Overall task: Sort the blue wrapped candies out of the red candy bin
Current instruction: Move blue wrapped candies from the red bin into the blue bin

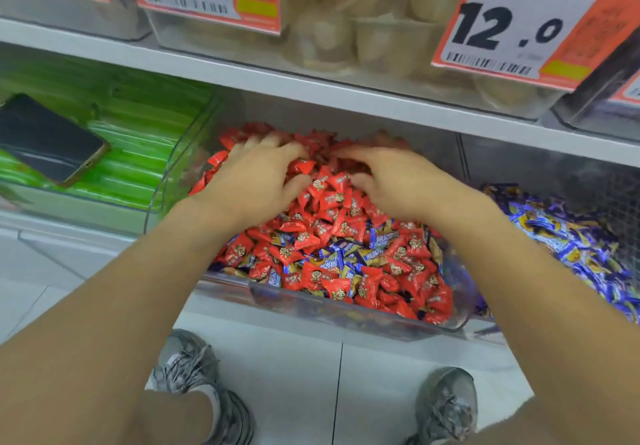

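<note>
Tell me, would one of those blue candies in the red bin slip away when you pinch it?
Probably a little. The blue candies wear glossy wrappers, so fingers may slide. They look small and light, easy to lift. Lying loose among red candies, a push would likely bury or scatter them rather than roll them.

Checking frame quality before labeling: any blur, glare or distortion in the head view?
Head view: motion blur smears the fingertips of the left hand and right hand on the red candies; wrappers near the bin's front are sharper. Wide-angle bending curves the shelf edge. The upper price tags are soft. Lighting even, no harsh glare.
</note>
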Demonstrator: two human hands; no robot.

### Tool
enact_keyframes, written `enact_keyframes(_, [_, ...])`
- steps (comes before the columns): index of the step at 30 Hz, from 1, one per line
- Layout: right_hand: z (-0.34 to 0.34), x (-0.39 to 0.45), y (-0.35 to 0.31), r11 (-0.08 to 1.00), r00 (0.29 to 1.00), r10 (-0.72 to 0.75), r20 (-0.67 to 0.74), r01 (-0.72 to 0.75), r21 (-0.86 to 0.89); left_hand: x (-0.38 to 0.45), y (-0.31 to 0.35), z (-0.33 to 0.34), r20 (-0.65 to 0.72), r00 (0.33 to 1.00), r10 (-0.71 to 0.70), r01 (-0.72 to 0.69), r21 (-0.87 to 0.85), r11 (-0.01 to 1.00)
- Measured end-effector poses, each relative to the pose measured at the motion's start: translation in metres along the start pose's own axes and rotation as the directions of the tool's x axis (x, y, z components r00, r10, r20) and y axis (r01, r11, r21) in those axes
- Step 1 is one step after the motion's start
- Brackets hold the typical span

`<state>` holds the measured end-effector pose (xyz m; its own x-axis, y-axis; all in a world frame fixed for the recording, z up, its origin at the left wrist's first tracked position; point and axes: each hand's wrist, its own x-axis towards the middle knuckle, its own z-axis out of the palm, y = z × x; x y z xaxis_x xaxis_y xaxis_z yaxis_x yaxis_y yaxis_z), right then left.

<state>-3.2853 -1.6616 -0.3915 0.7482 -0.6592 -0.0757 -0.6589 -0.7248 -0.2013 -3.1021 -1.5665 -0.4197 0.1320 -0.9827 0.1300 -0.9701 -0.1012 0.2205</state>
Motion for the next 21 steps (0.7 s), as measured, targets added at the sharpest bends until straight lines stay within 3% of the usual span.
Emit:
enact_keyframes(3, [-0.02,-0.03,-0.003,0.998,0.997,-0.06,-0.047,0.062,0.023,-0.011,0.02,-0.012,-0.127,0.99,0.065,-0.063,0.018,0.998])
enact_keyframes(5, [-0.026,-0.052,-0.007,0.992,0.993,-0.117,-0.021,0.118,0.045,-0.027,0.036,-0.018,-0.137,0.981,0.139,-0.154,-0.105,0.982])
enact_keyframes(8, [-0.016,-0.076,-0.016,0.977,0.967,-0.176,0.184,0.148,0.155,-0.053,0.051,-0.019,-0.005,0.983,0.186,-0.18,-0.292,0.939])
enact_keyframes(13, [0.028,-0.074,-0.024,0.948,0.882,-0.312,0.352,0.264,0.181,-0.064,0.04,-0.009,0.342,0.908,0.241,-0.137,-0.302,0.943])
enact_keyframes(18, [0.022,-0.053,-0.019,0.967,0.822,-0.253,0.511,0.191,0.17,-0.058,0.041,-0.004,0.397,0.899,0.185,-0.06,-0.307,0.95])
enact_keyframes(21, [0.017,-0.043,-0.012,0.977,0.858,-0.211,0.468,0.188,0.098,-0.054,0.041,-0.001,0.45,0.884,0.126,-0.015,-0.242,0.97])
